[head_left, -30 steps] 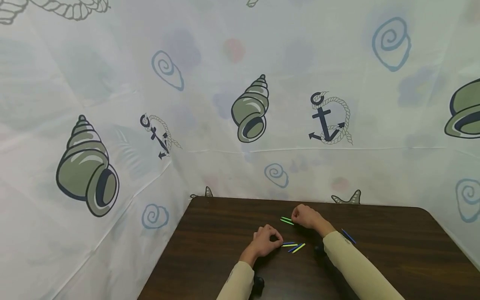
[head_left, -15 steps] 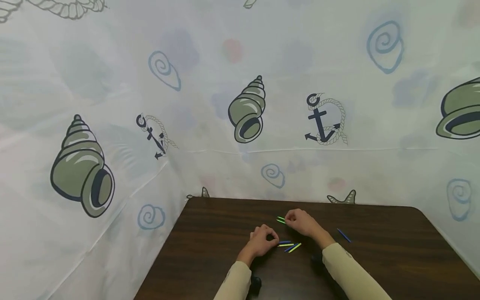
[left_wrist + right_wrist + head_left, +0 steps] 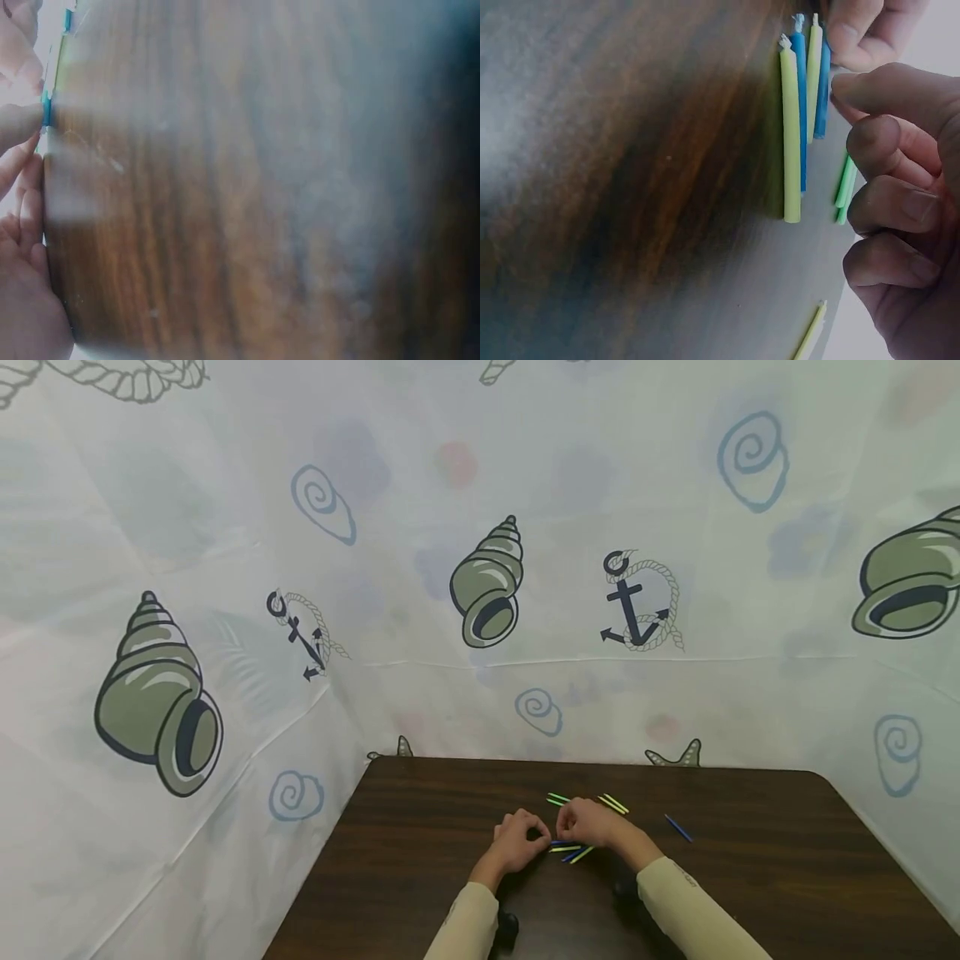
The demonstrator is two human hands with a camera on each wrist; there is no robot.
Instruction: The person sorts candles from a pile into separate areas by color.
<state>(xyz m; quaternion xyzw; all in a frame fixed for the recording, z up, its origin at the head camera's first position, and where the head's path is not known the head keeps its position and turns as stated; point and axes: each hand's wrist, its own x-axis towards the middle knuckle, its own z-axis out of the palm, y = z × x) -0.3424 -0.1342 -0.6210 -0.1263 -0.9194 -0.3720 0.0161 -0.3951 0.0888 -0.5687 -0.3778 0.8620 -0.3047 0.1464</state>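
Observation:
My left hand pinches the wick end of a blue candle between thumb and forefinger. In the left wrist view the left hand is at the left edge, a blue bit showing at its fingertips. Beside that candle lie another blue candle and a yellow candle, with a second yellow one between. My right hand is over the group, thumb and forefinger together and fingertips right at the blue candle's side; I cannot tell whether they grip it. The other fingers of the right hand are curled.
Two green candles lie just beyond the hands. Two yellow candles lie behind the right hand, and blue ones farther right. The dark wooden table ends at a white shell-printed cloth.
My right hand has moved from beside the green candles toward me and leftward, to the candles at the left hand. Two yellow candles behind it now show. The left hand stays at its candle.

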